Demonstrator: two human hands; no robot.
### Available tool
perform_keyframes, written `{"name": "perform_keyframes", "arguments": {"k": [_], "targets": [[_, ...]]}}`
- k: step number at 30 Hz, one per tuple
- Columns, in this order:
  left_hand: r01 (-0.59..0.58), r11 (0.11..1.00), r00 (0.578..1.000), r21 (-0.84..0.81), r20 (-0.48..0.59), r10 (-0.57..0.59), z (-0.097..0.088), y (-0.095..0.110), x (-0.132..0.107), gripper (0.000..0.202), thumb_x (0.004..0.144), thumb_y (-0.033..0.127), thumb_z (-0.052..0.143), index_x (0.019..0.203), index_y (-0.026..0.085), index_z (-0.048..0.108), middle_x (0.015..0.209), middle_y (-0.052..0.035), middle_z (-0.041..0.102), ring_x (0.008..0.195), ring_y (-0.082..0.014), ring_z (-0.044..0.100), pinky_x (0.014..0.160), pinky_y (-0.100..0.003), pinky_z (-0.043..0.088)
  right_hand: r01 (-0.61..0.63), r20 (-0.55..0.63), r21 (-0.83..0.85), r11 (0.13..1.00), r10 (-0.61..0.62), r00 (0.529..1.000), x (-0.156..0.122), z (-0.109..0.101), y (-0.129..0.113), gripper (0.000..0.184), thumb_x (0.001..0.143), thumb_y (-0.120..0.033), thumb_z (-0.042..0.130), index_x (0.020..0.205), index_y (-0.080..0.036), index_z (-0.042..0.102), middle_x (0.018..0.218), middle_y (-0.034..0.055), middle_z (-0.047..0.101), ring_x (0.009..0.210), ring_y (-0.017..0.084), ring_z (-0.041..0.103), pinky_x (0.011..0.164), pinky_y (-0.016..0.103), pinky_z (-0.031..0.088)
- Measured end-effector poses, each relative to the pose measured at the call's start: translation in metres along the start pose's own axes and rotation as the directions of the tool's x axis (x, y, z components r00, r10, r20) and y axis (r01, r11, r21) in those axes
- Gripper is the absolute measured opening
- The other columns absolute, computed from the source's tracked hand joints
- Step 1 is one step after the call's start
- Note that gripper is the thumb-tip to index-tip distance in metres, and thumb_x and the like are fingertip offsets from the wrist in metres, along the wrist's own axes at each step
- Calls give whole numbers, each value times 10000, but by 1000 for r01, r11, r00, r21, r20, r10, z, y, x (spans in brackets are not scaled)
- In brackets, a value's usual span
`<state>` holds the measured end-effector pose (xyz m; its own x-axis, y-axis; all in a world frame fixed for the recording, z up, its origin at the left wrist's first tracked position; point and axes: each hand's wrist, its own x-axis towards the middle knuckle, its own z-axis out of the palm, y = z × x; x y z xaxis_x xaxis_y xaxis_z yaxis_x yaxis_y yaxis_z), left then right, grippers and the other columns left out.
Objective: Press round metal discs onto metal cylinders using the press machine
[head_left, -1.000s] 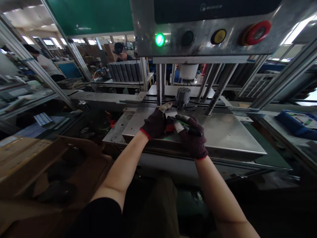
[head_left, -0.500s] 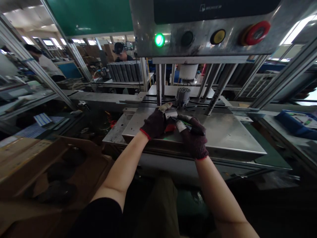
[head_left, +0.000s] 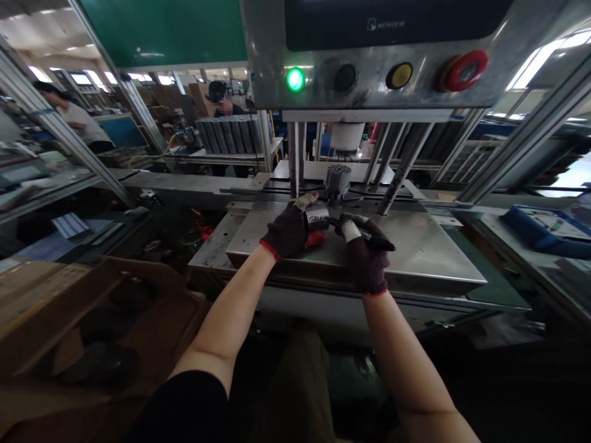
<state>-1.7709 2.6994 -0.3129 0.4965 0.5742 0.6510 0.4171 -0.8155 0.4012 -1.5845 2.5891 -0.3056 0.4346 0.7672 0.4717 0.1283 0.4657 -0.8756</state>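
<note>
My left hand point(head_left: 287, 229), in a dark knit glove with a red cuff, is closed on a shiny metal cylinder point(head_left: 316, 212) that rests on the machine's steel plate point(head_left: 425, 246). Dark handwritten marks show on its curved side. A black marker pen point(head_left: 376, 241) is pinched in my gloved right hand point(head_left: 364, 252), its front end pointing at the cylinder's right side; whether the tip touches cannot be made out. White tape wraps fingers of the right glove. Just below the cylinder lies a small red object point(head_left: 316, 239), its kind unclear.
Behind my hands a grey ribbed core point(head_left: 338, 179) stands between steel posts. Overhead hangs a control panel with a lit green button point(head_left: 295, 79) and a red stop knob point(head_left: 467, 71). A cardboard box point(head_left: 152, 307) with dark parts is at lower left; a blue tray point(head_left: 549, 231) is at right.
My right hand with the marker pen has drawn slightly back from the cylinder, showing the marks on its side. My left hand keeps its hold. The view has shifted a little.
</note>
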Motion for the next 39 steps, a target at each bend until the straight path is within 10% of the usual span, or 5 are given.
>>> {"name": "perform_keyframes", "arguments": {"k": [7,14,26,31,39], "targets": [[29,999,1000,-21,2,-29,-1,7,1,912,773,405,1008,1562,202,600,1595,-207,653,1534,-425,618,1358,-694,449,270,35,-98,958,-267,963,11,0,9,449,994,-509,704,1346,-240,776,1369,123,825,1301,306,785,1195,525,617],[72,992,997,-106,-25,-75,-1,13,2,895,760,321,1003,1553,220,599,1548,-213,691,1412,-396,719,1230,-664,587,654,361,-487,579,-549,754,104,20,-56,441,1028,-189,623,1450,-259,731,1462,140,746,1600,391,536,1307,674,477],[55,987,998,-153,-23,-59,-2,15,0,916,757,318,993,1574,259,581,1506,-195,715,1327,-375,757,1146,-663,646,727,473,-618,299,-597,648,178,61,-83,415,1036,-147,625,1444,-156,700,1321,142,777,1639,436,446,1343,799,241],[102,991,991,-86,-74,-108,2,7,-1,938,708,377,1029,1542,265,614,1487,-203,713,1316,-394,755,1151,-683,627,716,502,-623,315,-542,674,180,57,-99,406,1093,-209,496,1440,-115,685,1311,96,782,1595,380,485,1295,636,374],[119,975,974,190,-213,-77,-9,15,-1,973,719,479,1051,1548,184,635,1432,-208,773,1372,-424,729,1238,-611,548,324,292,-856,402,-140,946,86,-10,-52,359,1037,-367,692,1353,-200,728,1201,177,798,1064,363,759,853,403,561]]}}
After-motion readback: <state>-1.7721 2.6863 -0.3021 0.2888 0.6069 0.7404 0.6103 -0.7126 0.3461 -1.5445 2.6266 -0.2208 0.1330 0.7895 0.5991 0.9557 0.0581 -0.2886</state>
